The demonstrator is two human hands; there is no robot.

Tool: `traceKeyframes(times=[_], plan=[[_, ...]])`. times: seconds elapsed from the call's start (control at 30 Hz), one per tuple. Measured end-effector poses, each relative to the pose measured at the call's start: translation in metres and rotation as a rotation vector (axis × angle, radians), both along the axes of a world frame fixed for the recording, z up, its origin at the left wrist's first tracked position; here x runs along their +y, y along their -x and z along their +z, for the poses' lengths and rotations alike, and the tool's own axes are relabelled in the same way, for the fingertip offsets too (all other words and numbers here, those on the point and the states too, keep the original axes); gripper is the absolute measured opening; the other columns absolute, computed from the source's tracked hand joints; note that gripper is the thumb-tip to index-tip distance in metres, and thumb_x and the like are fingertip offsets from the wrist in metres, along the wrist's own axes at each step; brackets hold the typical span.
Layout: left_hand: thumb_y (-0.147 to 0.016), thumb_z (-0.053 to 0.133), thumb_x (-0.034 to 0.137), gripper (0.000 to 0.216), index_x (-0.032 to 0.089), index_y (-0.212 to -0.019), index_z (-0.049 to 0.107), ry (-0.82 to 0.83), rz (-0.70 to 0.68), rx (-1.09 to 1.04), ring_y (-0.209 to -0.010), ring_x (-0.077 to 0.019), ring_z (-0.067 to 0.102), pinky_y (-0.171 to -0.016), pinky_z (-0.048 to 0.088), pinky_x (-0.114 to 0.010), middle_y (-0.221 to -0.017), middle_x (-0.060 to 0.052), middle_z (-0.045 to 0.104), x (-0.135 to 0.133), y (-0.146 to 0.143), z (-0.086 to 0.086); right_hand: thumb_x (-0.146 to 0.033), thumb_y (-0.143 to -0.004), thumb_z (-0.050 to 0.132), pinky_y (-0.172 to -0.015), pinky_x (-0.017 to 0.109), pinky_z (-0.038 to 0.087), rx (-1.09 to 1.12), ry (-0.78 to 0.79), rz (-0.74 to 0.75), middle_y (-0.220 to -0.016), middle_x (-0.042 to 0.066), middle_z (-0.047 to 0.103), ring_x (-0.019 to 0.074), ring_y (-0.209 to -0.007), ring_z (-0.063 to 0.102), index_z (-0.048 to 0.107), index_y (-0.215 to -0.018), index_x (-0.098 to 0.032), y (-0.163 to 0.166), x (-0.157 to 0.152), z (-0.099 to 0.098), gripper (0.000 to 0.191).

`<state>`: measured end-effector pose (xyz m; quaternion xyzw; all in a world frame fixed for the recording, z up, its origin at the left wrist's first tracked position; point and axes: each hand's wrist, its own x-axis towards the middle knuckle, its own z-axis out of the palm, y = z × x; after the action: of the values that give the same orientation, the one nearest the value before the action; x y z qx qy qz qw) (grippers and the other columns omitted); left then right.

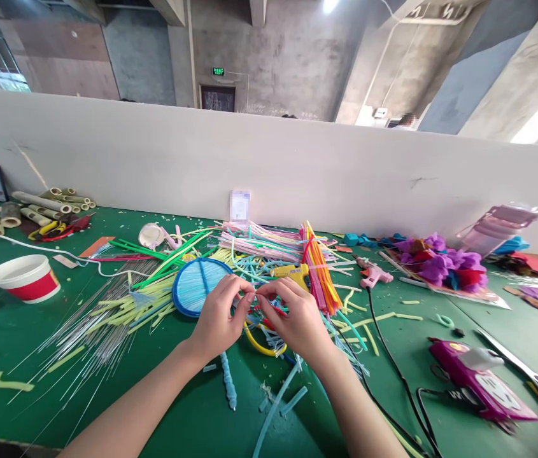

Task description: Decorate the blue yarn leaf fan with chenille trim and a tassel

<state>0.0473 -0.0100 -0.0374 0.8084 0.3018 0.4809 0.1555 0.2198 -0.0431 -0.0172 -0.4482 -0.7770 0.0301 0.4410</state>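
My left hand (218, 318) and my right hand (297, 318) meet over the middle of the green table (20, 343), fingertips pinched together on a thin piece of pipe cleaner (253, 294). Just left of my left hand lies a round light-blue woven fan (195, 286) with a fuzzy blue handle (228, 381) running toward me. A yellow loop of pipe cleaner (261, 346) sits under my right hand. A yellow glue gun (292, 272) lies just beyond my fingers, among a heap of coloured pipe cleaners (269, 245).
Thin silver wires (101, 318) fan out at left, near a white and red cup (25, 277) and bamboo tubes (44, 207). A pink glue gun (374, 275), purple felt flowers (440, 264), a pink case (479, 381) and black cables (393, 362) lie at right. A white partition (269, 159) backs the table.
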Motion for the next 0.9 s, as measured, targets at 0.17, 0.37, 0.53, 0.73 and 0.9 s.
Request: traceKeyframes(times=[0.17,0.37,0.53,0.73,0.9], plan=[[-0.1,0.046,0.021,0.011,0.021,-0.092,0.053,0.039,-0.023,-0.03,-0.084,-0.019,0.057,-0.075,0.046,-0.03,-0.089,-0.005,0.06,-0.001,-0.002,0.001,-0.019,-0.091,0.061,-0.066,0.026,0.049,0.062,0.059,-0.016,-0.08,0.002,0.066,0.0169,-0.074,0.063,0.065,-0.089,-0.021,0.004,-0.003,0.0,0.005],[-0.1,0.045,0.018,0.011,0.021,-0.092,0.053,0.018,-0.033,-0.07,-0.086,-0.02,0.057,-0.077,0.046,-0.031,-0.09,-0.005,0.059,-0.003,-0.002,0.0,-0.017,-0.089,0.059,-0.063,0.025,0.048,0.183,0.019,-0.017,-0.075,0.001,0.064,0.0146,-0.068,0.06,0.063,-0.082,-0.021,0.016,-0.005,0.0,0.009],[-0.099,0.045,0.016,0.012,0.02,-0.092,0.053,-0.006,-0.039,-0.111,-0.087,-0.0194,0.056,-0.078,0.047,-0.031,-0.09,-0.005,0.058,-0.005,-0.002,0.001,-0.02,-0.085,0.061,-0.056,0.024,0.047,0.315,0.071,-0.047,-0.069,0.0,0.062,0.0126,-0.059,0.055,0.062,-0.075,-0.021,0.022,-0.007,-0.002,0.01],[-0.098,0.047,0.011,0.012,0.02,-0.094,0.055,-0.109,-0.004,-0.011,-0.089,-0.0195,0.057,-0.08,0.047,-0.031,-0.091,-0.006,0.061,-0.002,0.002,0.002,-0.021,-0.084,0.064,-0.058,0.024,0.051,0.337,0.189,-0.006,-0.07,0.001,0.068,0.0135,-0.06,0.06,0.067,-0.078,-0.02,0.016,-0.007,0.002,0.007],[-0.098,0.047,0.011,0.015,0.021,-0.095,0.058,-0.204,0.016,0.058,-0.092,-0.0209,0.059,-0.082,0.049,-0.033,-0.091,-0.007,0.064,0.003,0.004,0.0,-0.02,-0.083,0.065,-0.057,0.024,0.051,0.326,0.244,-0.004,-0.068,0.0,0.069,0.0141,-0.059,0.061,0.069,-0.077,-0.02,0.012,-0.005,0.002,0.007]])
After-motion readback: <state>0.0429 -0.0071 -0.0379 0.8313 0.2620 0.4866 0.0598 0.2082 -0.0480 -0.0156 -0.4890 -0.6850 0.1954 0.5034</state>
